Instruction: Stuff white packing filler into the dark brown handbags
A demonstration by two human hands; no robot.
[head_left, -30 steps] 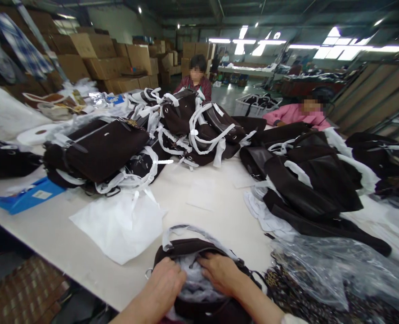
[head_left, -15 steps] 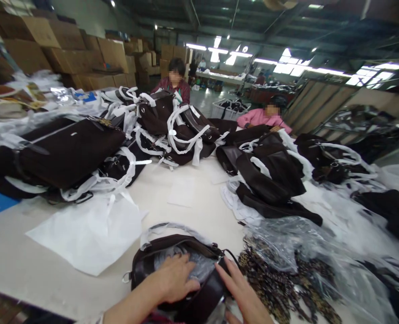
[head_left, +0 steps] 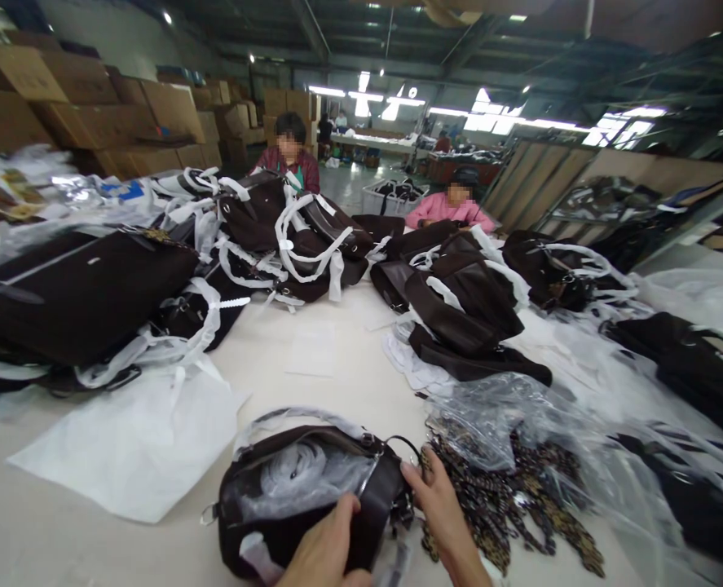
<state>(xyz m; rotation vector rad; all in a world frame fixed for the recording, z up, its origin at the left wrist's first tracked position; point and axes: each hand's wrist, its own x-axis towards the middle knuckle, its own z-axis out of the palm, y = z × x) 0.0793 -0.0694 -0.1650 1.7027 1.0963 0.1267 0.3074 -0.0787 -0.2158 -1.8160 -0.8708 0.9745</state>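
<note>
A dark brown handbag stands on the table in front of me with its top open. Inside it lies a coiled strap in clear plastic. Its upper handle is wrapped in white. My left hand is closed on the front edge of the bag, its lower part cut off by the frame. At the bag's right end, beside a thin dark loop and metal fittings, my right hand grips the side with thumb and fingers. A patterned bunch of chain-like straps lies just right of that hand.
Brown bags with white-wrapped handles are heaped across the far side, more at right. White sheet material lies left, clear plastic right. Two people sit beyond the table, one in a pink top. Cartons are stacked behind.
My left hand has come out of the bag's opening to its front edge, uncovering the wrapped coil. My right hand has moved to the bag's right end. The view has shifted slightly right.
</note>
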